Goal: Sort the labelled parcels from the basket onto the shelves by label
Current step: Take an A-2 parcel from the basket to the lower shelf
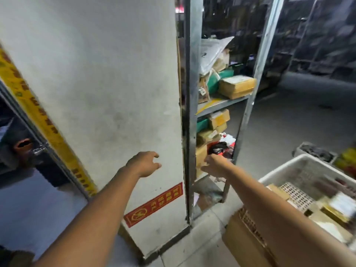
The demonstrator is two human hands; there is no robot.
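The right hand (213,166) reaches the brown parcel (201,155) low in the shelves (221,105), its grip not possible to tell, the left hand (144,164) hangs loose and empty left of the shelves, and the basket (279,171) with parcels (335,211) lies right of them.

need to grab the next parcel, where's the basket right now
In the head view the white basket is at the lower right, just right of the metal shelf rack, next to a cardboard box, with parcels lying inside it.

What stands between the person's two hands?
Head view: the edge of the white pillar and the metal shelf post, between left hand and right hand.
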